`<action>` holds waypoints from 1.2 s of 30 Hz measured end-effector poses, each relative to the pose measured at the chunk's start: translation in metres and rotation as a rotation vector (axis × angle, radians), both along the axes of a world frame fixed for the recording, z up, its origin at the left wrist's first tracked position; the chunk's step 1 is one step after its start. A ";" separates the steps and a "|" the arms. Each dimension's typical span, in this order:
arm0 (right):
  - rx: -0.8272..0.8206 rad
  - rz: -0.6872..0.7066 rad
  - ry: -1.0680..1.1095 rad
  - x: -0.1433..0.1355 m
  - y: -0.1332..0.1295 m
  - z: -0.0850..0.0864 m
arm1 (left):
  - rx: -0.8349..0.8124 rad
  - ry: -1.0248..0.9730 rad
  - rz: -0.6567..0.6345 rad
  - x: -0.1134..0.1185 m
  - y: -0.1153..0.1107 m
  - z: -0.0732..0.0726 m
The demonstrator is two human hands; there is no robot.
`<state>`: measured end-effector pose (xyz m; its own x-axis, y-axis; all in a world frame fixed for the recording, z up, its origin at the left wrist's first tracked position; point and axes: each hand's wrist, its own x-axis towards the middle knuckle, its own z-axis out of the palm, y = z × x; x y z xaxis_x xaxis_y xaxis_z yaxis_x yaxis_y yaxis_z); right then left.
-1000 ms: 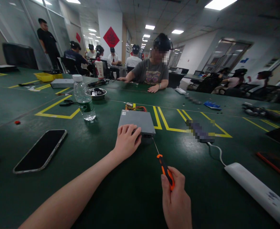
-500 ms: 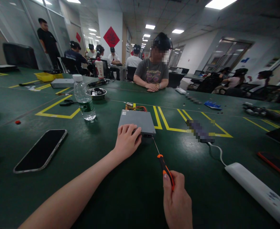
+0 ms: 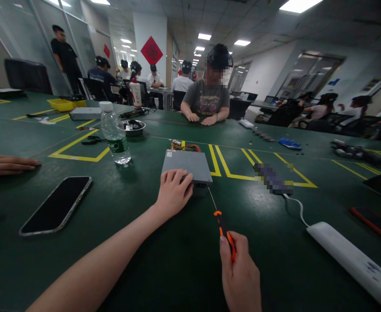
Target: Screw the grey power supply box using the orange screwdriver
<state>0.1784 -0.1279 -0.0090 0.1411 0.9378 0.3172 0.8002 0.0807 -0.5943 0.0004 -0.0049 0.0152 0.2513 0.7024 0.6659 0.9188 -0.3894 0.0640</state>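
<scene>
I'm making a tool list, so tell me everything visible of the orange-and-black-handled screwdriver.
The screwdriver has a thin, straight, metallic-looking shaft and a handle, apparently plastic or rubber, orange at its front. The person's bare right hand grips the handle's rear. It slants forward and slightly left over the dark green tabletop, its tip near the near right corner of the flat grey metal-looking box. Tip shape and exact contact are too small to tell.

box (image 3: 188, 160) matt metal; screwdriver shaft (image 3: 212, 198) metal, handle (image 3: 221, 223) plastic; bottle (image 3: 113, 130) clear plastic; phone screen (image 3: 57, 204) glossy
</scene>
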 end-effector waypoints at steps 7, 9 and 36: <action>0.000 -0.050 0.072 -0.005 0.001 0.001 | -0.010 0.000 0.002 0.000 -0.001 0.000; -0.047 -0.031 0.105 -0.006 0.000 0.001 | -0.007 -0.004 0.002 0.000 -0.001 0.001; -0.266 0.082 0.309 -0.019 -0.001 0.022 | -0.019 -0.032 -0.001 0.001 -0.002 0.002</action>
<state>0.1590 -0.1285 0.0126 0.1131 0.9934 0.0171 0.5784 -0.0518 -0.8141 0.0011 -0.0069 0.0169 0.2311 0.7149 0.6599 0.9157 -0.3891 0.1009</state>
